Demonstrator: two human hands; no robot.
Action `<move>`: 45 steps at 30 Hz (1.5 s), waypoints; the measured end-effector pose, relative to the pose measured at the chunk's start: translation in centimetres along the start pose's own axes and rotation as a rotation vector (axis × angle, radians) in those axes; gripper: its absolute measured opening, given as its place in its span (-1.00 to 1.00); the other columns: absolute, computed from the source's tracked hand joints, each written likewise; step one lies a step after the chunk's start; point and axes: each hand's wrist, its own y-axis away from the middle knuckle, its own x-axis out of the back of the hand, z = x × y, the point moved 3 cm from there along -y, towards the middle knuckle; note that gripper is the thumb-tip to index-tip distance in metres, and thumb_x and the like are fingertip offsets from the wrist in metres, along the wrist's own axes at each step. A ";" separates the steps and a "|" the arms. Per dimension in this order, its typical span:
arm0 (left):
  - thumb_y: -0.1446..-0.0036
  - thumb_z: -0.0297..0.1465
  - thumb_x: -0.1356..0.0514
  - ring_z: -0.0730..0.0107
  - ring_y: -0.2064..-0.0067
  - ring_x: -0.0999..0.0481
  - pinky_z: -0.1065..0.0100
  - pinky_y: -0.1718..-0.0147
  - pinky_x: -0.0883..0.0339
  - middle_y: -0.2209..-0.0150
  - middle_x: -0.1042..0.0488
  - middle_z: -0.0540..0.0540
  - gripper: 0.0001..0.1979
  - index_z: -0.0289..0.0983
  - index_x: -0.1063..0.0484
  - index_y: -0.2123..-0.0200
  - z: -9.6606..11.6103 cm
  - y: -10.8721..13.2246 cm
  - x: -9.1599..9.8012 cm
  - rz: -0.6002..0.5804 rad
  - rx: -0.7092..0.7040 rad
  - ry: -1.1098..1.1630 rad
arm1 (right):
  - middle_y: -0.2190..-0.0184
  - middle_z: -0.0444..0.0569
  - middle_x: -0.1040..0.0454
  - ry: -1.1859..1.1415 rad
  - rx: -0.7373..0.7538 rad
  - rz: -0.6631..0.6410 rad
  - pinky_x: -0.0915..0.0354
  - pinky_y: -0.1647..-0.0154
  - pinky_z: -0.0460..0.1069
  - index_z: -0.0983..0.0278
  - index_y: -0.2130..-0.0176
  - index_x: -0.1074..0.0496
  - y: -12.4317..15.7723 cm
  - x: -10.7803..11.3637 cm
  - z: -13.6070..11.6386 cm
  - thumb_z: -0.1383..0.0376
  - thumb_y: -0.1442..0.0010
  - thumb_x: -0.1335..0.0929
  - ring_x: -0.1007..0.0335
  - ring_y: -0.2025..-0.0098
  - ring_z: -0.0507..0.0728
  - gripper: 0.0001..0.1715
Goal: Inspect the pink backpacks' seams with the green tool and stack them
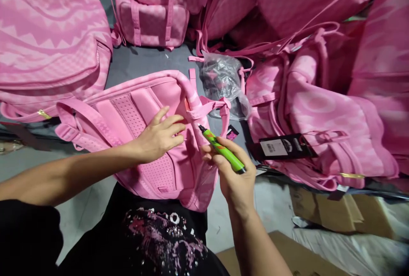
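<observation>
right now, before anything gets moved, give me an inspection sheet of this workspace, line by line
surface: grey tabletop, largely covered by bags
job's things: pink backpack in front of the person, strapped back panel facing up; green pen-shaped tool with a dark tip
clutter: crumpled clear plastic bag beyond the backpack; black hang tag on a bag at right
left hand: fingers spread on the back panel
right hand: holding the green tool, tip towards the backpack
cables: nothing seen
surroundings: more pink bags left, right and behind; cardboard boxes lower right; pale floor
</observation>
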 end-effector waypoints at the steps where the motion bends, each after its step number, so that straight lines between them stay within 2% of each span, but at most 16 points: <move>1: -0.32 -0.51 -0.11 0.20 -0.15 -0.45 -0.09 -0.33 -0.04 0.04 -0.59 -0.05 -0.82 -0.27 -0.52 0.26 0.0 0.0 -0.1 -0.005 0.002 0.005 | 0.18 -0.06 -0.65 0.087 0.027 0.007 -0.55 0.17 0.04 0.11 -0.03 -0.50 0.2 -0.2 -0.3 0.26 -0.18 -0.50 -0.62 0.20 0.14 -0.60; 4: -0.31 -0.48 -0.14 0.11 -0.15 -0.47 -0.15 -0.28 -0.13 0.03 -0.60 -0.09 -0.84 -0.28 -0.52 0.29 0.0 -0.2 -0.1 -0.015 -0.014 0.026 | 0.21 -0.04 -0.63 0.387 0.212 0.032 -0.52 0.30 -0.02 0.17 0.02 -0.50 0.8 -0.5 -0.6 0.31 -0.15 -0.51 -0.62 0.30 0.12 -0.61; 6: -0.30 -0.50 -0.13 0.06 -0.16 -0.47 -0.19 -0.24 -0.17 0.00 -0.59 -0.11 -0.83 -0.28 -0.52 0.29 -0.1 -0.1 0.0 -0.028 -0.032 0.036 | 0.29 -0.06 -0.62 0.557 0.362 0.063 -0.46 0.45 -0.06 0.21 0.10 -0.50 1.1 -0.7 -0.4 0.31 -0.17 -0.49 -0.56 0.44 0.08 -0.73; 9: -0.27 -0.53 -0.10 0.03 -0.20 -0.44 -0.22 -0.24 -0.18 -0.05 -0.57 -0.13 -0.81 -0.27 -0.52 0.28 0.1 0.0 0.0 -0.048 -0.054 0.030 | 0.43 -0.12 -0.56 0.645 0.464 0.156 -0.35 0.59 -0.08 0.24 0.18 -0.48 1.2 -1.0 0.4 0.30 -0.23 -0.44 -0.42 0.60 0.01 -0.88; 11: -0.27 -0.52 -0.11 0.02 -0.21 -0.44 -0.23 -0.24 -0.17 -0.05 -0.57 -0.15 -0.82 -0.26 -0.52 0.27 0.2 0.1 0.0 -0.050 -0.062 0.019 | 0.41 -0.12 -0.54 0.614 0.480 0.193 -0.33 0.61 -0.09 0.24 0.17 -0.46 0.8 -1.4 0.9 0.30 -0.27 -0.40 -0.41 0.60 0.00 -0.90; 14: -0.26 -0.52 -0.13 0.01 -0.21 -0.45 -0.24 -0.24 -0.16 -0.02 -0.58 -0.18 -0.85 -0.27 -0.51 0.29 0.4 0.0 0.0 -0.044 -0.061 0.013 | 0.37 -0.10 -0.54 0.608 0.525 0.153 -0.38 0.54 -0.08 0.23 0.14 -0.42 -0.3 -2.3 1.0 0.30 -0.31 -0.38 -0.49 0.52 0.04 -0.90; 19: -0.25 -0.52 -0.15 -0.01 -0.22 -0.44 -0.22 -0.25 -0.15 -0.04 -0.57 -0.20 -0.89 -0.28 -0.49 0.28 0.5 0.1 -0.3 -0.044 -0.061 -0.006 | 0.39 -0.12 -0.56 0.889 0.646 0.078 -0.34 0.53 -0.09 0.21 0.21 -0.40 -1.8 -2.9 0.0 0.30 -0.30 -0.38 -0.46 0.53 0.01 -0.95; 22: -0.25 -0.50 -0.17 -0.01 -0.24 -0.42 -0.22 -0.27 -0.13 -0.05 -0.56 -0.21 -0.90 -0.28 -0.49 0.26 0.4 0.2 -0.4 -0.045 -0.063 -0.006 | 0.37 -0.12 -0.57 0.927 0.681 0.038 -0.31 0.55 -0.10 0.21 0.21 -0.39 -2.3 -2.6 -0.5 0.32 -0.32 -0.37 -0.42 0.56 -0.01 -0.97; 25: -0.27 -0.50 -0.15 0.03 -0.23 -0.43 -0.19 -0.25 -0.18 -0.05 -0.56 -0.19 -0.89 -0.27 -0.49 0.24 0.4 0.2 -0.5 -0.038 -0.068 -0.041 | 0.38 -0.12 -0.56 0.943 0.694 -0.040 -0.30 0.55 -0.10 0.23 0.22 -0.39 -2.8 -2.6 -0.7 0.31 -0.33 -0.37 -0.40 0.56 -0.02 -0.96; 29: -0.29 -0.48 -0.14 0.10 -0.21 -0.45 -0.14 -0.25 -0.23 -0.01 -0.56 -0.14 -0.89 -0.27 -0.47 0.27 0.4 0.2 -0.6 0.004 -0.067 -0.075 | 0.39 -0.11 -0.55 0.941 0.682 -0.047 -0.29 0.55 -0.10 0.24 0.23 -0.40 -3.6 -2.7 -1.1 0.30 -0.34 -0.36 -0.39 0.55 -0.02 -0.94; 35: -0.32 -0.47 -0.08 0.28 -0.08 -0.48 -0.04 -0.33 -0.13 0.14 -0.52 -0.02 -0.86 -0.23 -0.43 0.27 0.3 0.5 -1.0 -0.022 -0.063 -0.102 | 0.38 -0.07 -0.57 1.035 0.611 -0.113 -0.32 0.55 -0.05 0.22 0.25 -0.40 -4.2 -2.9 -1.1 0.23 -0.36 -0.33 -0.41 0.55 0.01 -0.87; 40: -0.34 -0.48 -0.04 0.32 0.01 -0.47 0.00 -0.32 -0.15 0.20 -0.49 0.00 -0.81 -0.19 -0.43 0.26 0.2 0.5 -0.8 -0.091 -0.044 -0.080 | 0.37 -0.05 -0.57 1.076 0.516 -0.145 -0.32 0.52 -0.02 0.20 0.28 -0.39 -4.4 -3.0 -1.2 0.19 -0.37 -0.30 -0.42 0.53 0.03 -0.81; 45: -0.33 -0.46 -0.07 0.32 0.02 -0.45 0.00 -0.28 -0.18 0.20 -0.50 0.00 -0.86 -0.21 -0.39 0.27 0.3 0.4 -0.9 -0.062 -0.050 -0.095 | 0.40 -0.09 -0.58 1.062 0.502 -0.185 -0.29 0.55 -0.05 0.21 0.25 -0.40 -4.6 -3.0 -1.2 0.15 -0.37 -0.31 -0.39 0.56 0.01 -0.80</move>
